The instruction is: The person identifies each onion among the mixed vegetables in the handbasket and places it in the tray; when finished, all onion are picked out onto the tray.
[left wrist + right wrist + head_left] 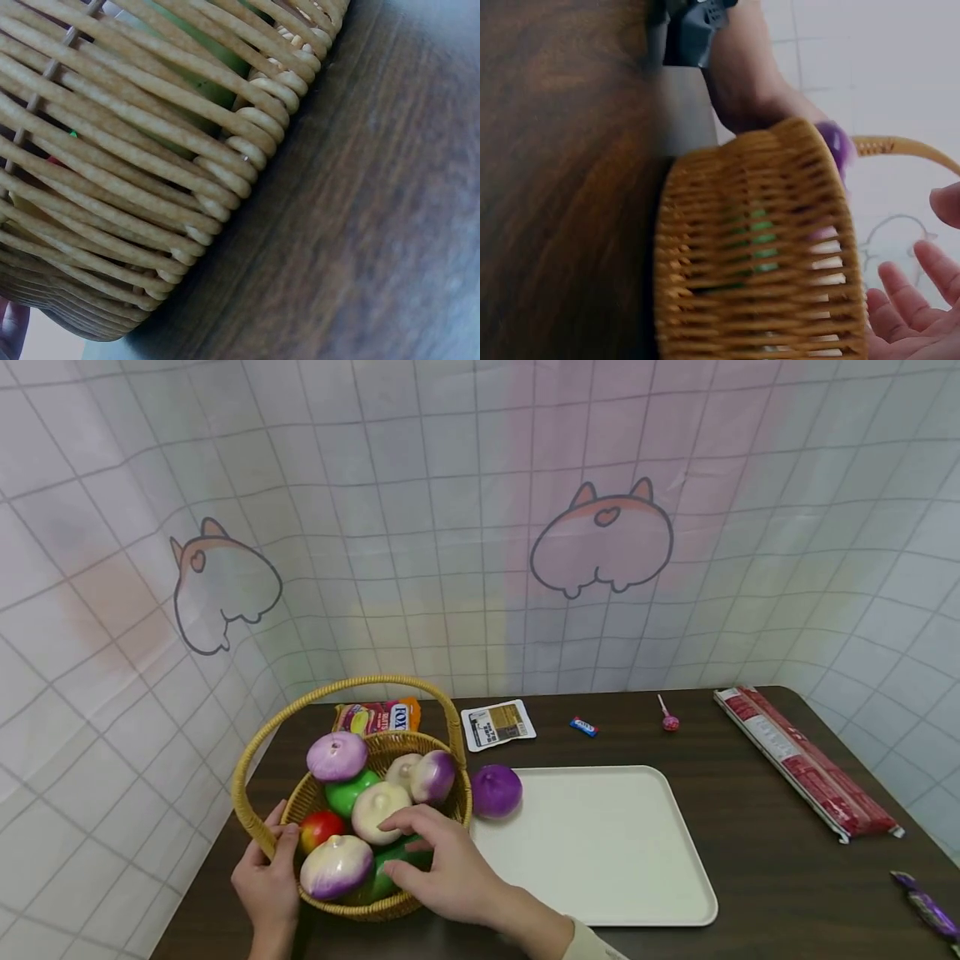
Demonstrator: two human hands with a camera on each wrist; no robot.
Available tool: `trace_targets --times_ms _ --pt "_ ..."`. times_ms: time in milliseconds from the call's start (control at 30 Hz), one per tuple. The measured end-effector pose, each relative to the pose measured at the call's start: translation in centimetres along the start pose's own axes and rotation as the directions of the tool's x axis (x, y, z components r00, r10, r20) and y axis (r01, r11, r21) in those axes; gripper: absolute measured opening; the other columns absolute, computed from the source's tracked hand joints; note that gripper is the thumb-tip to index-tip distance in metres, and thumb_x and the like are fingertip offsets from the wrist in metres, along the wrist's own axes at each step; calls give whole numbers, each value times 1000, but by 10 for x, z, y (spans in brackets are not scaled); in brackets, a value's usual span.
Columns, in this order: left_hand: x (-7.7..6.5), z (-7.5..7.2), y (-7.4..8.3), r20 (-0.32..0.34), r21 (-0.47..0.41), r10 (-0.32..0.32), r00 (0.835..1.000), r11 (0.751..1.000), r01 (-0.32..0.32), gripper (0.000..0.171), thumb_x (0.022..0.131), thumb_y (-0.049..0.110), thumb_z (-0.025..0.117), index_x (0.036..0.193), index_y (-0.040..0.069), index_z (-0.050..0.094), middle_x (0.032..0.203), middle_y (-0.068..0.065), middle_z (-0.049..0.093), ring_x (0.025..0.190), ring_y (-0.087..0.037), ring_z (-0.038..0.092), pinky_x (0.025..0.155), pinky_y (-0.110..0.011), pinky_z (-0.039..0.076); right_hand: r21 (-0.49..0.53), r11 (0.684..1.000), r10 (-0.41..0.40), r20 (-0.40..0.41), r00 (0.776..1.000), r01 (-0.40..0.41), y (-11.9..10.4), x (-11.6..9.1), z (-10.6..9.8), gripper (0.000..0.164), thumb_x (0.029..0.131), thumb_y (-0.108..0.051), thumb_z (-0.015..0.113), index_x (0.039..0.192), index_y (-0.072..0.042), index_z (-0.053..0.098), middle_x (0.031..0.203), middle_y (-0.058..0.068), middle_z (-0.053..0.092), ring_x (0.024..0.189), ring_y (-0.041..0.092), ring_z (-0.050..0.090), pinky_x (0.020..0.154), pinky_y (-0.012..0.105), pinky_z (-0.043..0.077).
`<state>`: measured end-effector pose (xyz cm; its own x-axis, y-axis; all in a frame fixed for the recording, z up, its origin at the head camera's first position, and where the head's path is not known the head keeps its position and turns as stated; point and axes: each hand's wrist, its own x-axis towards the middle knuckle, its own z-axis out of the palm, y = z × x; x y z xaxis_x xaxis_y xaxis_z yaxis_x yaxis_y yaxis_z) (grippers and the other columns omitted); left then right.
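Observation:
A wicker basket (390,907) with a tall handle stands on the table, full of round toy-like vegetables. My left hand (268,881) grips its left rim by the foot of the handle, thumb on top. Over the front right of the basket hovers my right hand (450,864), fingers spread and slightly bent, holding nothing. Beneath it lie a dark green vegetable (386,881) and a cream turnip (380,810). Around them are a white-purple turnip (337,867), a red fruit (321,828), a green one (351,792), a pale purple turnip (337,756) and another white-purple turnip (433,777).
Right of the basket lies a cream tray (600,852), a purple turnip (497,792) at its back left corner. Behind are a FOX'S packet (378,716), a white sachet (498,725), a blue candy (583,727) and a lollipop (670,722). A long red packet (810,760) lies right.

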<state>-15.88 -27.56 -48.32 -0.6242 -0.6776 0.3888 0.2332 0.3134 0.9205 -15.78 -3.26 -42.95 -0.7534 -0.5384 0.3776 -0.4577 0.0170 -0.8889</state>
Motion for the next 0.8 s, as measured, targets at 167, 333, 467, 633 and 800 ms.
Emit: trace_targets --times_ms 167,333,467,633,800 --pt "0 -1 -1 4 4 0 1000 1000 0 18 89 6 70 87 -12 67 119 -15 68 104 3 62 86 -8 44 -19 999 -26 12 1000 26 3 1 10 36 90 -14 68 125 -11 59 125 3 61 113 20 58 91 32 52" --pt "-1 -1 -2 3 -8 -9 1000 1000 9 18 89 5 70 87 -12 67 118 -16 68 104 2 62 85 -8 45 -96 994 -59 21 998 60 3 4 16 41 91 -19 67 130 -10 58 129 3 63 116 13 58 90 29 51" --pt "0 0 -1 5 -25 -8 1000 1000 8 18 89 5 70 88 -13 66 119 -16 68 104 1 62 85 -9 45 -128 990 -52 37 998 57 2 9 18 46 91 -22 68 134 -9 56 131 2 63 118 10 57 90 25 50" --pt "0 -1 -2 -1 -33 8 1000 999 -8 18 89 4 69 88 -15 66 118 -15 69 103 1 62 84 -8 45 -95 995 -19 86 996 27 1 15 20 50 91 -23 69 136 -7 55 134 4 62 116 9 58 89 24 50" --pt "0 -1 1 9 -56 -1 1000 998 2 19 90 4 68 88 -15 65 118 -16 68 104 -1 63 86 -10 46 -103 995 19 149 989 -3 2 20 22 55 90 -28 69 138 -7 53 137 2 58 118 5 55 90 22 49"
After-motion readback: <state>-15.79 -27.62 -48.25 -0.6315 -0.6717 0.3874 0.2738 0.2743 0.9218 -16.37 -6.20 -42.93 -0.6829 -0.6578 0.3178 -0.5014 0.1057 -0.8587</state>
